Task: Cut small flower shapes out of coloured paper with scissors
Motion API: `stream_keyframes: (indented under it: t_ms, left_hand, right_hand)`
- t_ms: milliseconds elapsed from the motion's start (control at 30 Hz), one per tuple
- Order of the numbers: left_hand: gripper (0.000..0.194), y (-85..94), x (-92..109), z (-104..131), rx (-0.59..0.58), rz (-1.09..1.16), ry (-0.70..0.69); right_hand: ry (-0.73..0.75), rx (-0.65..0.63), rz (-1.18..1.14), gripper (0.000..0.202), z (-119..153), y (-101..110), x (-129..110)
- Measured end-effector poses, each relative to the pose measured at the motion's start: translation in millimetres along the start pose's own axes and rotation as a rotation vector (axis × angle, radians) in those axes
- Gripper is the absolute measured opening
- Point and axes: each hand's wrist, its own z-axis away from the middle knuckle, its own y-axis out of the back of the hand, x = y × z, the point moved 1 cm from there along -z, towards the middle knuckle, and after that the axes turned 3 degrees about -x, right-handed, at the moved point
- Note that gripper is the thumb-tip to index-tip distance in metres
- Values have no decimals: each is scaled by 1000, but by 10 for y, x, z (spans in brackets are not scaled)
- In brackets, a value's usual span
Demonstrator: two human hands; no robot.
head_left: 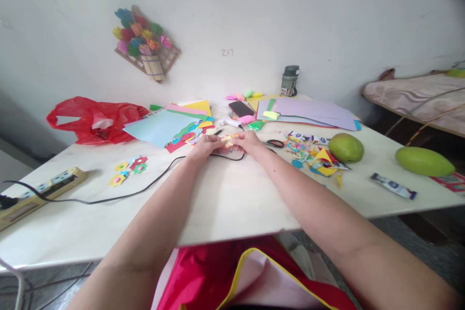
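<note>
Both my hands meet over the middle of the table, fingers pinched round a small pale yellow and pinkish paper piece (228, 141). My left hand (208, 145) grips its left side and my right hand (250, 142) its right side. Fingers partly cover the piece, so its exact shape is unclear. Just beyond them lies a white glue gun (229, 122). A black cord (160, 185) runs across the table and passes close under my hands. Black-handled scissors (275, 143) rest to the right of my right hand. Small paper flowers (129, 170) lie in a group to the left.
Coloured paper sheets (163, 126) and a red plastic bag (98, 121) are at back left. More sheets (312, 109), a phone (240, 108) and a bottle (289, 81) stand behind. Paper scraps (323, 161) and green fruit (346, 147) are right; a power strip (69, 181) is left.
</note>
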Motion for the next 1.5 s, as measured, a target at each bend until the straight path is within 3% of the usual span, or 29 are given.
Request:
stream_keyframes:
  t_ms: [533,800,967,1100,1300,1400,1500]
  left_hand:
    - [36,-34,18,5,25,34,-9]
    - [33,-41,13,-10,129,-25,-79]
    - [29,-6,19,-5,212,-7,-115]
    - [26,43,-9,-19,263,-26,-103]
    - [27,46,-27,-32,271,-59,-66]
    - [27,17,-4,-16,276,-58,-59]
    - [26,2,16,-7,290,-70,-60]
  right_hand:
    - [12,36,9,12,-18,-10,15]
    - [78,24,-71,14,-30,-6,-13]
    - [114,246,-152,16,-112,206,-26]
    - [80,453,32,14,-235,415,92]
    - [105,597,508,18,-274,576,151]
    - [49,627,641,26,-186,633,47]
    - [-13,570,756,27,-104,692,-69]
